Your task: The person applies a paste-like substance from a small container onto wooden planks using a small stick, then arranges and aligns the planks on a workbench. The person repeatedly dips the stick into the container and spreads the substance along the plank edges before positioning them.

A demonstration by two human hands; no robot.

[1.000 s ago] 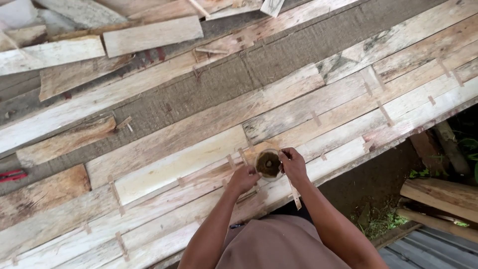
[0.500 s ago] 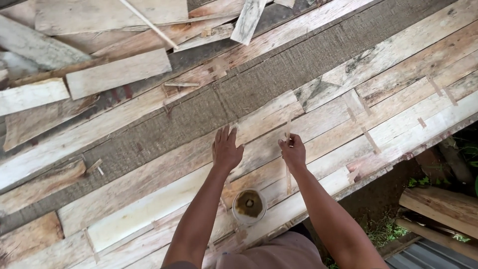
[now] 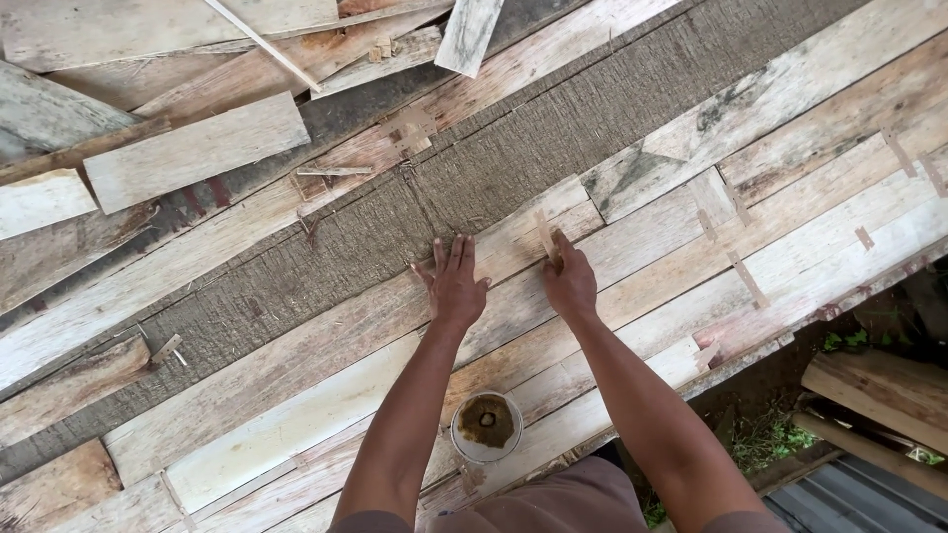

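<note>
- While I look down from the head camera, my left hand (image 3: 456, 284) lies flat and open, fingers spread, palm on a pale, weathered wooden plank (image 3: 326, 345); it holds nothing.
- My right hand (image 3: 570, 281) rests just beside it on the same run of boards, fingertips pressing a small, thin strip of light wood (image 3: 544, 235) against the plank; the fingers are bent over it, not closed around it.
- That strip stands across the joint between two planks, at the edge of a broad, rough, grey-brown board (image 3: 553, 138).
- A small round white tin of brown paste (image 3: 486, 425) sits on the planks between my forearms, near my body, well apart from both hands.
- Similar short strips (image 3: 748, 279) bridge the plank joints to my right.
</note>
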